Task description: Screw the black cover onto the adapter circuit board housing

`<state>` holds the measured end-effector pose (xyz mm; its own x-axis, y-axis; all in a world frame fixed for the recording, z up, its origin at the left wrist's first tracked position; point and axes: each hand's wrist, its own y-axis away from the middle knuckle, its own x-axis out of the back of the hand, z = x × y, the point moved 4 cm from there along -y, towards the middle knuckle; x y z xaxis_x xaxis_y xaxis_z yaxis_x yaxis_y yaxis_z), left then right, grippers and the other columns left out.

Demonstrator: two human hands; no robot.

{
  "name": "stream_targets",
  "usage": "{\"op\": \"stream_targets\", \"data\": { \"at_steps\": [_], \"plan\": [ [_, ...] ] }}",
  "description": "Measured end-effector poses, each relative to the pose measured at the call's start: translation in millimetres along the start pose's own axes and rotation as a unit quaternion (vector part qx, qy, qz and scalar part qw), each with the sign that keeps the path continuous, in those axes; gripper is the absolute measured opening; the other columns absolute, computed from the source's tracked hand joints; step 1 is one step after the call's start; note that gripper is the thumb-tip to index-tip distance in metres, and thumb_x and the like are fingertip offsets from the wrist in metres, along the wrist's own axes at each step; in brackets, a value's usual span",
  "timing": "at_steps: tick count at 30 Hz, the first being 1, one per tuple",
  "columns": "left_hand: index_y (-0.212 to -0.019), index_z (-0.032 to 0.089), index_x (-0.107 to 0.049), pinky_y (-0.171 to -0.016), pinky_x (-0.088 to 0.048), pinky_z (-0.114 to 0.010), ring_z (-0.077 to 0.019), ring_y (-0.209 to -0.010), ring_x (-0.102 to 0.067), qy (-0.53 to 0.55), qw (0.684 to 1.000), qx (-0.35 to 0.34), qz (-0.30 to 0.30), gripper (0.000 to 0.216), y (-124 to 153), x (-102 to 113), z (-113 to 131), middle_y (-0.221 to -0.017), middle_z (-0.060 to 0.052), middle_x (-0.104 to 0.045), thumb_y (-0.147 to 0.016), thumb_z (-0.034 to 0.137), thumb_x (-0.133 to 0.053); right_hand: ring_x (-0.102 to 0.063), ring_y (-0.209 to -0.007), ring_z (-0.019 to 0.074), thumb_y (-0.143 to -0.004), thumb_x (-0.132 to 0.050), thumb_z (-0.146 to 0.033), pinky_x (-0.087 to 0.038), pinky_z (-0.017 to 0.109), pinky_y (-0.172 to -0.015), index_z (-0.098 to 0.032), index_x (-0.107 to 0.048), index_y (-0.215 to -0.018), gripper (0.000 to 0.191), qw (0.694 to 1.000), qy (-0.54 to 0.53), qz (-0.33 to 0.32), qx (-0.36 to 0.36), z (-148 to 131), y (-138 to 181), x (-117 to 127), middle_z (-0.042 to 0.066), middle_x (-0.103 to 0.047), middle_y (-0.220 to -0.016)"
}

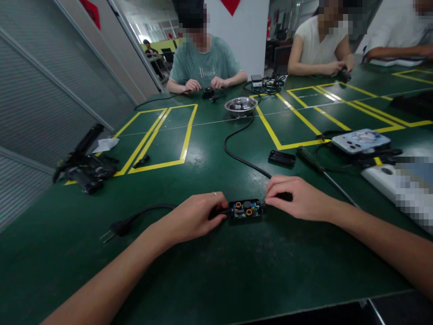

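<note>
A small opened black adapter box [245,210] with its circuit board and orange coils showing lies on the green table [216,271]. My left hand [198,215] pinches its left end, where a black cord leads off to a two-pin plug [117,228]. My right hand [297,196] is closed on its right end, where another black cable [237,155] runs away across the table. A black cover piece [282,157] lies beyond my right hand.
A screwdriver [321,169] lies right of the cover. A phone [360,141] and a white power strip [385,178] sit at the right. A metal bowl [241,106] stands mid-table, black parts [84,169] at the left. Other people work at the far side.
</note>
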<state>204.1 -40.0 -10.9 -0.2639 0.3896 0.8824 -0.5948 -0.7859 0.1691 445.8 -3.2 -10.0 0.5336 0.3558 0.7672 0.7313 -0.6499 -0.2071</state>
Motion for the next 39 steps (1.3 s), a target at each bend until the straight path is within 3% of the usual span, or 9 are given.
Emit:
{"op": "stream_targets", "data": {
  "at_steps": [5,9,14,18,20,23,26,35,39],
  "plan": [
    [-0.095,0.022,-0.053,-0.064,-0.039,-0.026,-0.0144,-0.074,-0.054,-0.003,1.000,0.003,-0.006,0.005,-1.3,-1.3,-1.9,-0.088,0.000,-0.058,-0.091,0.026,-0.054,-0.053,-0.119,0.0265,-0.092,-0.053,-0.030,-0.042,0.045,-0.104,-0.015,-0.067,-0.115,0.031,0.969,0.194,0.145,-0.057,33.6,0.5,25.2,0.013,-0.061,-0.124],
    [-0.096,0.022,-0.053,-0.065,-0.038,-0.026,-0.0145,-0.075,-0.054,0.002,1.000,0.005,-0.006,0.006,-1.4,-2.6,-2.4,-0.089,0.000,-0.058,-0.092,0.026,-0.053,-0.052,-0.122,0.0309,-0.092,-0.051,-0.034,-0.043,0.049,-0.104,-0.011,-0.063,-0.124,0.041,0.947,0.276,0.120,-0.114,63.0,-0.4,23.0,0.016,-0.058,-0.131],
    [-0.096,0.021,-0.051,-0.067,-0.038,-0.027,-0.0147,-0.076,-0.054,0.001,1.000,0.002,-0.006,0.006,-0.7,-4.4,-3.2,-0.090,0.000,-0.058,-0.092,0.026,-0.053,-0.058,-0.108,0.0271,-0.090,-0.055,-0.030,-0.049,0.044,-0.097,-0.016,-0.070,-0.105,0.025,0.946,0.283,0.120,-0.106,62.8,-2.9,21.2,0.011,-0.065,-0.114],
    [-0.096,0.021,-0.051,-0.067,-0.038,-0.027,-0.0145,-0.076,-0.054,0.005,1.000,-0.001,-0.008,0.006,-0.5,-4.4,-3.0,-0.090,0.000,-0.057,-0.093,0.025,-0.052,-0.054,-0.115,0.0298,-0.088,-0.060,-0.034,-0.048,0.044,-0.099,-0.013,-0.061,-0.123,0.042,0.928,0.306,0.174,-0.124,65.1,-2.4,26.7,0.015,-0.061,-0.123],
    [-0.096,0.021,-0.051,-0.066,-0.038,-0.027,-0.0144,-0.075,-0.054,0.008,1.000,0.001,-0.008,0.005,-0.4,-4.3,-3.0,-0.090,0.000,-0.057,-0.093,0.025,-0.052,-0.054,-0.118,0.0316,-0.089,-0.057,-0.036,-0.047,0.046,-0.100,-0.011,-0.060,-0.126,0.045,0.927,0.312,0.154,-0.140,72.1,-2.5,25.8,0.017,-0.059,-0.127],
    [-0.096,0.021,-0.051,-0.066,-0.038,-0.027,-0.0145,-0.075,-0.053,0.008,1.000,0.001,-0.006,0.005,-0.4,-4.0,-2.8,-0.090,0.000,-0.057,-0.093,0.025,-0.052,-0.057,-0.114,0.0306,-0.092,-0.051,-0.033,-0.049,0.047,-0.097,-0.014,-0.068,-0.113,0.033,0.935,0.299,0.112,-0.152,79.3,-2.1,23.7,0.015,-0.062,-0.125],
    [-0.096,0.021,-0.051,-0.067,-0.039,-0.028,-0.0149,-0.075,-0.054,0.007,1.000,-0.003,-0.005,0.005,-0.5,-3.9,-2.1,-0.090,-0.001,-0.057,-0.093,0.025,-0.051,-0.061,-0.107,0.0292,-0.090,-0.052,-0.030,-0.051,0.046,-0.093,-0.016,-0.067,-0.108,0.027,0.942,0.277,0.111,-0.153,77.7,-0.7,24.5,0.012,-0.065,-0.117],
    [-0.096,0.021,-0.051,-0.065,-0.039,-0.028,-0.0151,-0.074,-0.054,0.009,1.000,0.003,-0.009,0.007,-0.8,-4.1,-2.5,-0.090,-0.001,-0.058,-0.093,0.027,-0.051,-0.062,-0.103,0.0304,-0.087,-0.055,-0.029,-0.050,0.048,-0.091,-0.014,-0.059,-0.117,0.034,0.949,0.210,0.177,-0.156,68.2,0.5,29.5,0.014,-0.064,-0.115],
    [-0.096,0.021,-0.051,-0.066,-0.039,-0.028,-0.0150,-0.075,-0.054,0.005,1.000,0.006,-0.008,0.006,-1.2,-4.2,-2.0,-0.090,-0.001,-0.058,-0.093,0.026,-0.052,-0.062,-0.102,0.0293,-0.089,-0.055,-0.031,-0.049,0.045,-0.090,-0.015,-0.059,-0.117,0.032,0.940,0.174,0.253,-0.150,53.4,2.4,38.7,0.014,-0.065,-0.113]
  ]
}}
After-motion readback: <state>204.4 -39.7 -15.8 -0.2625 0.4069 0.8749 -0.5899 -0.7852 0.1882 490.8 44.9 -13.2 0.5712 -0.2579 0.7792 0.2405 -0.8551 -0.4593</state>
